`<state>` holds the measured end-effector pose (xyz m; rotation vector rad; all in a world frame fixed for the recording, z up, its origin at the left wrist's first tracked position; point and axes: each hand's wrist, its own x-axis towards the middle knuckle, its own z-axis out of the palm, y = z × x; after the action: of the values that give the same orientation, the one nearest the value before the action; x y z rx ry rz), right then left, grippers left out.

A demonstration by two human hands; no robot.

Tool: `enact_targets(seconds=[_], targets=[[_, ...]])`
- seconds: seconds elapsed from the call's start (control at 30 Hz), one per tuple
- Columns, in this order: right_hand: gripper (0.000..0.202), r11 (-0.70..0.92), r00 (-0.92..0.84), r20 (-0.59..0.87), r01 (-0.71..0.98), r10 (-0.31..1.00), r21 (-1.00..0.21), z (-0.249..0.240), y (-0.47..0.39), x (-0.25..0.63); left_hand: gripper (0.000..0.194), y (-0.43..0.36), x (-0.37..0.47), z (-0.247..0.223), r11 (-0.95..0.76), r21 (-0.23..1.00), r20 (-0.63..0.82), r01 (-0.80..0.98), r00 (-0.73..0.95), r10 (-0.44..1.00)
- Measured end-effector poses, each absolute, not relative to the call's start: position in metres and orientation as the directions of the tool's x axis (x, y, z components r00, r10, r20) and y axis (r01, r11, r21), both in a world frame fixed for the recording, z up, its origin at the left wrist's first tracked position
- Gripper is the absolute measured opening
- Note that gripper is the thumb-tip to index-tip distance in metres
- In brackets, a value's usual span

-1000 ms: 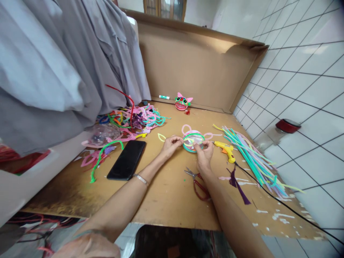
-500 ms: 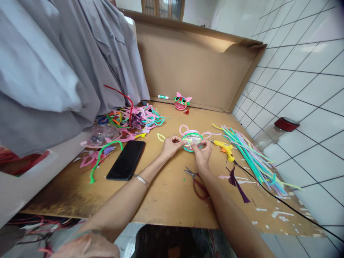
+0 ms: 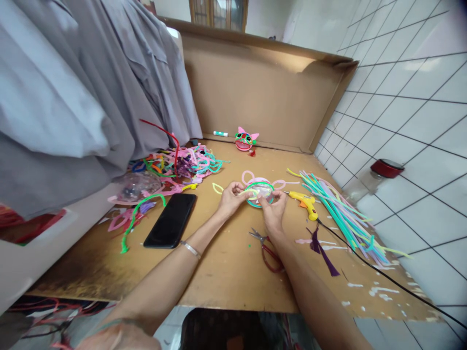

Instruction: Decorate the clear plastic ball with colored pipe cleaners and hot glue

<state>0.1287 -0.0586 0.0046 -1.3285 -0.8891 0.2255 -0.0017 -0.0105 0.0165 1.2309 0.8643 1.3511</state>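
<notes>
My left hand [image 3: 230, 200] is closed in a pinch on a thin yellow pipe cleaner [image 3: 251, 195] bent into a curve. The thumb of my right hand [image 3: 273, 210] meets the other end of that curve, its fingers also drawn together. Just beneath both hands lies a round pink piece with a green pipe-cleaner rim [image 3: 261, 183]; my fingers partly cover it. Two pink loops [image 3: 248, 177] stick out from its far side. Beside my left hand is a small yellow leaf-shaped loop [image 3: 218, 188]. Red-handled scissors [image 3: 272, 256] rest by my right wrist.
A yellow glue gun [image 3: 304, 201] with a black cord and a bundle of pipe cleaners [image 3: 339, 214] lie right. Left are a black phone [image 3: 170, 221] and a tangled craft pile [image 3: 189, 160]. A finished animal head [image 3: 245, 139] and glue stick [image 3: 221, 133] stand behind. A purple tassel [image 3: 324, 255] lies right.
The yellow pipe cleaner between my fingers has turned slightly, and more of its curve shows. Both hands stay almost in place; the view has shifted a little.
</notes>
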Motion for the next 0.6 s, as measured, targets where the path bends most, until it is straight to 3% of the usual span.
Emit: enact_targets(seconds=[0.3,0.6], targets=[[0.048,0.298,0.662,0.412,0.285,0.626,-0.911,-0.001,-0.055,0.130,0.041,-0.019,-0.001,0.022,-0.229,0.959,0.260,-0.169,0.194,0.946],[0.045,0.296,0.657,0.420,0.298,0.626,-0.908,0.000,-0.056,0.128,0.043,-0.022,0.002,0.018,-0.269,0.962,0.272,-0.044,0.089,0.958]])
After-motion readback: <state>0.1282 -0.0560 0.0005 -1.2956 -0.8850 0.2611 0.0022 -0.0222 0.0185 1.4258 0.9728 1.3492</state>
